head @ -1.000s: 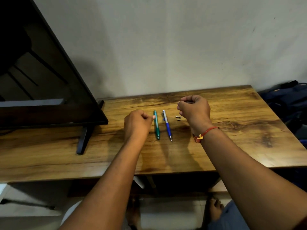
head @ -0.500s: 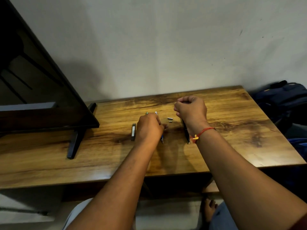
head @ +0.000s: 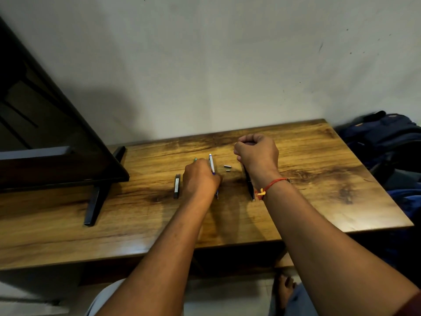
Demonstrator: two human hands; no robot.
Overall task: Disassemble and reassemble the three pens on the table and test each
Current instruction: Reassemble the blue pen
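Three pens lie on the wooden table [head: 319, 179]. My left hand [head: 200, 176] is down on the green pen [head: 195, 159], fingers curled over it, and only the pen's far end shows. Just right of it lies the blue and white pen [head: 211, 164], its middle hidden under the same hand. The black pen [head: 249, 185] lies partly under my right wrist. My right hand [head: 257, 153] hovers above the table as a closed fist with nothing visible in it. Two small metal parts [head: 227, 168] sit between the blue pen and the black pen.
A short dark bar with a silver face [head: 177, 186] lies just left of my left hand. A black television [head: 57, 133] stands on its foot [head: 95, 201] at the table's left. A dark blue bag [head: 387, 137] sits beyond the right edge.
My left hand has dropped from a raised fist onto the green and blue pens. The dark bar now shows to its left. My right fist has stayed about where it was.
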